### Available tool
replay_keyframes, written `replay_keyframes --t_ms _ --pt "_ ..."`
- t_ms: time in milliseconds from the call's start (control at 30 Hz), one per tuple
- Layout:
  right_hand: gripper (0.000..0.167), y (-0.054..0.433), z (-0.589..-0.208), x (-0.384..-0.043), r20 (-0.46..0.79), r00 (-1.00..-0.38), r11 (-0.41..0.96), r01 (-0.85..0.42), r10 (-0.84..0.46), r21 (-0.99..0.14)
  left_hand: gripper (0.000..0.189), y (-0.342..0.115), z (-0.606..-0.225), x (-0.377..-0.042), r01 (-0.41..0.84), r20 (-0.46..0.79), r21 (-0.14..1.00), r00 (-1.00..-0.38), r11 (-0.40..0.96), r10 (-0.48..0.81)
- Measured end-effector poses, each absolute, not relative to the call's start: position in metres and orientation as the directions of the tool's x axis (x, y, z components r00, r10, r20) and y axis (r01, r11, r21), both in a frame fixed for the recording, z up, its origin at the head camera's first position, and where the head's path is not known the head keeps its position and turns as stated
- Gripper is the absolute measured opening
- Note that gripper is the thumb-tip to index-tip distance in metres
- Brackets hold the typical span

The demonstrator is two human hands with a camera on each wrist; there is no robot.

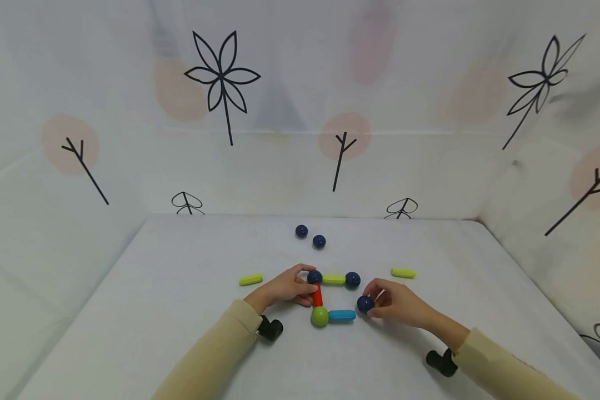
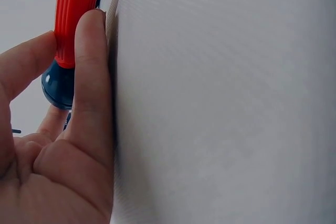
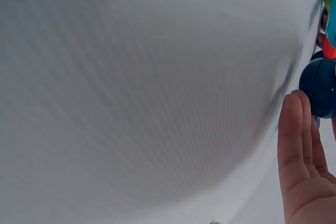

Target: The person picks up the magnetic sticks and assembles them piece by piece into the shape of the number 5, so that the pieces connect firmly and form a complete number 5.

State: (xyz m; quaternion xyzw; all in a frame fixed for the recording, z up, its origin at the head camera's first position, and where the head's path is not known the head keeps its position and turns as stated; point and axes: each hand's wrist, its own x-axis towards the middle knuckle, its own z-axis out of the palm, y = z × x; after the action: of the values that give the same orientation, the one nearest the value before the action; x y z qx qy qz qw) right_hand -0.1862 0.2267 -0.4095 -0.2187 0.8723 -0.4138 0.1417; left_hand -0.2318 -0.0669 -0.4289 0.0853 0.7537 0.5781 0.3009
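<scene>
In the head view, a joined chain of balls and rods lies on the white table. My left hand [image 1: 291, 286] holds its left side, with thumb and a finger on either side of the red rod [image 2: 76, 19] and another finger at the dark blue ball [image 1: 314, 277] above it. A yellow-green rod [image 1: 334, 279] links that ball to a second dark blue ball [image 1: 352, 280]. Below, a green ball [image 1: 320, 316] joins the red rod to a light blue rod [image 1: 342, 316]. My right hand [image 1: 397, 303] pinches a loose dark blue ball [image 1: 365, 304] close to the light blue rod's free end.
Two dark blue balls [image 1: 319, 241] lie farther back on the table [image 1: 205, 244]. One yellow-green rod [image 1: 250, 279] is left of the chain, another yellow-green rod [image 1: 403, 273] right of it. A patterned cloth [image 1: 280, 178] rises behind and at both sides.
</scene>
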Motion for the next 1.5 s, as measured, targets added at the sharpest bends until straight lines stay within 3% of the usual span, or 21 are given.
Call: replay_keyframes --t_ms 767,1167,1500 --pt "0.032 0.229 -0.409 -0.184 -0.113 -0.796 0.518 -0.272 -0.595 -0.811 0.055 -0.064 -0.428 -0.234 -0.225 -0.362 0.917 -0.814 0.328 0.455" --pt "0.031 0.255 -0.403 -0.204 0.001 -0.865 0.592 -0.344 -0.502 -0.728 0.054 -0.063 -0.429 -0.235 -0.224 -0.358 0.918 -0.821 0.326 0.444" --pt "0.028 0.271 -0.403 -0.212 0.055 -0.926 0.675 -0.312 -0.373 -0.669 0.054 -0.062 -0.431 -0.237 -0.222 -0.352 0.921 -0.828 0.322 0.436"
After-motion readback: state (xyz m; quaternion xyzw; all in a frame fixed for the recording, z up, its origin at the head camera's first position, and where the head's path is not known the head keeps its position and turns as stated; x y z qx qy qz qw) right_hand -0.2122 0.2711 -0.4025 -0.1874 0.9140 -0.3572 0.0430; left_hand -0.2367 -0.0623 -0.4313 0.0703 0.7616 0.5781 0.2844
